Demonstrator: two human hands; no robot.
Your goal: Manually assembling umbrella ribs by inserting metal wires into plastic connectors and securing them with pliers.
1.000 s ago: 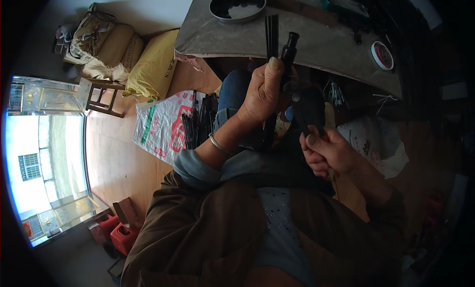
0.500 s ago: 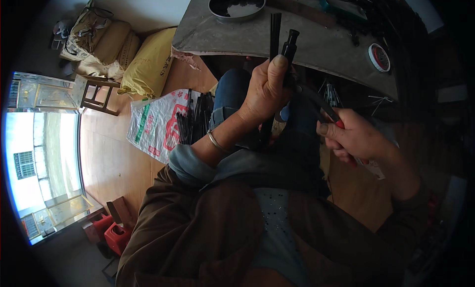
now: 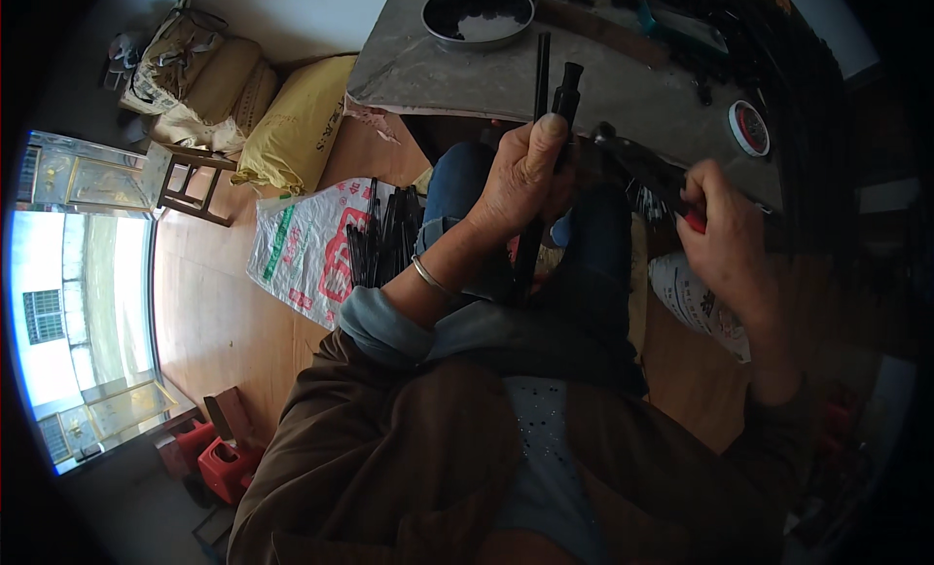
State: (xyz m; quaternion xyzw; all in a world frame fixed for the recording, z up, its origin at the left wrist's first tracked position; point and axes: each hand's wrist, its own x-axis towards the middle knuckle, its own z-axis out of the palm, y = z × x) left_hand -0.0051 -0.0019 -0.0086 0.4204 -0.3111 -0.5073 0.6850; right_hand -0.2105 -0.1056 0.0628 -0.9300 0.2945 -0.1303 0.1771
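Note:
My left hand [image 3: 525,171] is closed around a thick black tube [image 3: 566,90] with a collared upper end and a slimmer black rod [image 3: 542,69] beside it. Both stand nearly upright over my lap, and black lengths show below the fist. What the fingers cover at the grip is hidden. My right hand [image 3: 725,229] grips dark pliers [image 3: 647,161] by their red handles. Their head points up and left, a little to the right of the black tube and seemingly apart from it. Shadow hides the jaws' exact shape.
A grey worktable [image 3: 389,73] stands ahead, bearing a round metal pan [image 3: 530,18], a small round tin [image 3: 749,127] and dark parts. On the left floor, black rods [image 3: 389,229] lie on a white printed sack [image 3: 302,244]. Beyond are a yellow sack [image 3: 297,127] and wooden stool [image 3: 195,185].
My right hand has risen and shifted slightly right with the pliers, whose head has come away from beside my left fist. My left hand still holds the black tube and rod, nearly in place.

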